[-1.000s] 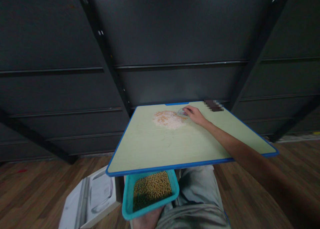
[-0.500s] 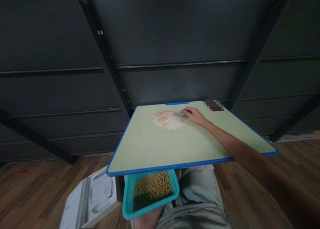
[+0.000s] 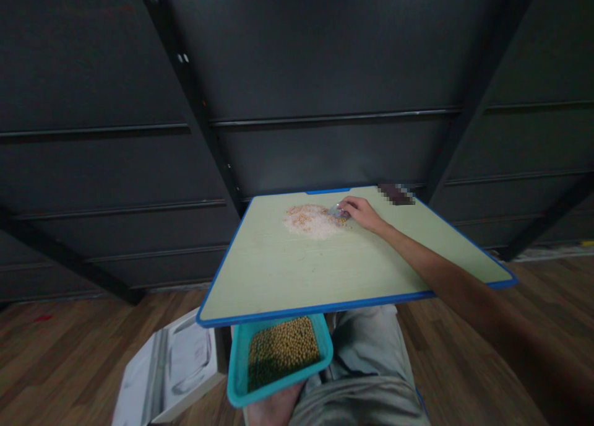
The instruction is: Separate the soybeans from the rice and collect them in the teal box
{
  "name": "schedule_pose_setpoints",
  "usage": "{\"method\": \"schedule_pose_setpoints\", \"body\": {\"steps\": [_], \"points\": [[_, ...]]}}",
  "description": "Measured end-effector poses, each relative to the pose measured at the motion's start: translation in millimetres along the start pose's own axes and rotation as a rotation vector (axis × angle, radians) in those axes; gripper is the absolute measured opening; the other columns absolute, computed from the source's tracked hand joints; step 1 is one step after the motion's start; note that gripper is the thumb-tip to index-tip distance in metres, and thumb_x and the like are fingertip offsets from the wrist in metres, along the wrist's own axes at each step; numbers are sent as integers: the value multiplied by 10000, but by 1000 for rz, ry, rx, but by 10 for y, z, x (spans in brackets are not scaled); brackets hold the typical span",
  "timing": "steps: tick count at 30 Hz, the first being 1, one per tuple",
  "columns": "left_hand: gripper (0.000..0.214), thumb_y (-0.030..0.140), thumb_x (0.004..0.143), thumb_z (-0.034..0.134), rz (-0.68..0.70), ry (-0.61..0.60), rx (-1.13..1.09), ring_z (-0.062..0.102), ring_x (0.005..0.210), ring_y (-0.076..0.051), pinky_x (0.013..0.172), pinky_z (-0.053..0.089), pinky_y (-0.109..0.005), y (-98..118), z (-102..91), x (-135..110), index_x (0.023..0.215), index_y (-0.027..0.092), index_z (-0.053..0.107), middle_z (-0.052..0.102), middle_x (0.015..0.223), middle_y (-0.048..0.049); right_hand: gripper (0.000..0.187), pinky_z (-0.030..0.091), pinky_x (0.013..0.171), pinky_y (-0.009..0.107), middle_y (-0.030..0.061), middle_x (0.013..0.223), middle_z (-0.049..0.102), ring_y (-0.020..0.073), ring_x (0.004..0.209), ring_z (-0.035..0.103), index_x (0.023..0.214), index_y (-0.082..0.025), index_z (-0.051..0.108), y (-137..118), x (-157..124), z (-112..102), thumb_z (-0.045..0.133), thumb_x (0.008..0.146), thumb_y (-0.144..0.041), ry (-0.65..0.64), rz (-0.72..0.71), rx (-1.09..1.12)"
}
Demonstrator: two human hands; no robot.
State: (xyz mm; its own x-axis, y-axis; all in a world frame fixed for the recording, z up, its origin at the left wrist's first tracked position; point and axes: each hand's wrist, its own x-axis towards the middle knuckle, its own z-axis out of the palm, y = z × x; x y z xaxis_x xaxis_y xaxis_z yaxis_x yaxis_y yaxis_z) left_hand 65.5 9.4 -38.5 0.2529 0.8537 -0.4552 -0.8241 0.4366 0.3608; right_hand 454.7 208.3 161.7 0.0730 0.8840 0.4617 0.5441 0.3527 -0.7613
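Observation:
My right hand (image 3: 363, 213) reaches across the pale green table (image 3: 288, 271) to its far side. Its fingers are pinched on a small clear spoon-like scoop (image 3: 337, 212) at the right edge of a pile of white rice mixed with yellow beans (image 3: 312, 221). Below the table's near edge, my left hand (image 3: 273, 409) holds up a teal tray of yellow beans (image 3: 278, 358) from underneath, over my lap. Only part of that hand shows.
A dark metal shelving wall (image 3: 297, 91) stands right behind the table. A white box (image 3: 169, 370) lies on the wooden floor to the left. A small dark object (image 3: 395, 194) sits at the table's far right corner.
My right hand has shifted slightly with the scoop at the pile's right edge. The tray and left hand have stayed put.

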Motion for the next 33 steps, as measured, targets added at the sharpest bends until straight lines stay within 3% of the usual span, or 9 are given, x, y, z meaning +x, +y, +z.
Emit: {"method": "schedule_pose_setpoints", "body": {"steps": [2, 8, 15, 20, 25, 29, 33], "points": [[452, 431, 853, 601, 65, 24, 11, 563, 1405, -386, 1020, 552, -589, -2, 8, 2, 1293, 489, 681, 636, 1522, 37, 212, 561, 737, 312, 61, 837, 757, 204, 784, 684, 830, -192, 729, 16, 11, 7, 586, 907, -328, 28, 4, -3], [426, 450, 857, 595, 48, 23, 27, 540, 1426, -388, 1037, 545, -589, 0, -22, 11, 1270, 465, 699, 634, 1525, 29, 198, 547, 837, 357, 75, 885, 779, 227, 849, 687, 845, -190, 752, 34, 20, 17, 576, 900, -262, 50, -36, -114], [450, 464, 833, 616, 28, 12, 45, 557, 1406, -403, 1042, 528, -626, -5, 5, 1, 1277, 470, 688, 653, 1504, 18, 217, 559, 702, 318, 66, 806, 768, 199, 723, 677, 850, -171, 762, 30, -5, 13, 619, 885, -329, -17, -25, -68], [442, 481, 844, 607, 42, 20, 51, 558, 1407, -396, 1045, 534, -608, -19, 2, -12, 1278, 478, 688, 635, 1523, 32, 232, 573, 678, 331, 88, 825, 776, 205, 689, 689, 851, -165, 770, 39, -6, 19, 645, 869, -359, 20, 7, -15], [485, 508, 839, 618, 38, 8, 118, 473, 1481, -393, 1091, 468, -693, 12, -66, 12, 1322, 483, 658, 629, 1528, 13, 223, 566, 769, 353, 83, 880, 785, 226, 783, 697, 864, -189, 768, 58, -4, -48, 625, 871, -359, 97, -20, -45], [510, 560, 853, 573, 1, -27, 142, 439, 1510, -368, 1147, 420, -697, -38, -134, 22, 1354, 490, 639, 614, 1541, 26, 222, 546, 868, 372, 72, 903, 782, 239, 872, 693, 869, -197, 759, 63, -26, -122, 620, 894, -368, 41, -61, -85], [484, 501, 866, 566, -82, -78, 164, 489, 1474, -375, 1179, 364, -716, -195, -160, 34, 1333, 435, 678, 669, 1478, -20, 255, 529, 892, 393, 93, 958, 782, 261, 914, 696, 925, -196, 754, 62, -96, -190, 578, 953, -378, -4, -115, -158]]}}
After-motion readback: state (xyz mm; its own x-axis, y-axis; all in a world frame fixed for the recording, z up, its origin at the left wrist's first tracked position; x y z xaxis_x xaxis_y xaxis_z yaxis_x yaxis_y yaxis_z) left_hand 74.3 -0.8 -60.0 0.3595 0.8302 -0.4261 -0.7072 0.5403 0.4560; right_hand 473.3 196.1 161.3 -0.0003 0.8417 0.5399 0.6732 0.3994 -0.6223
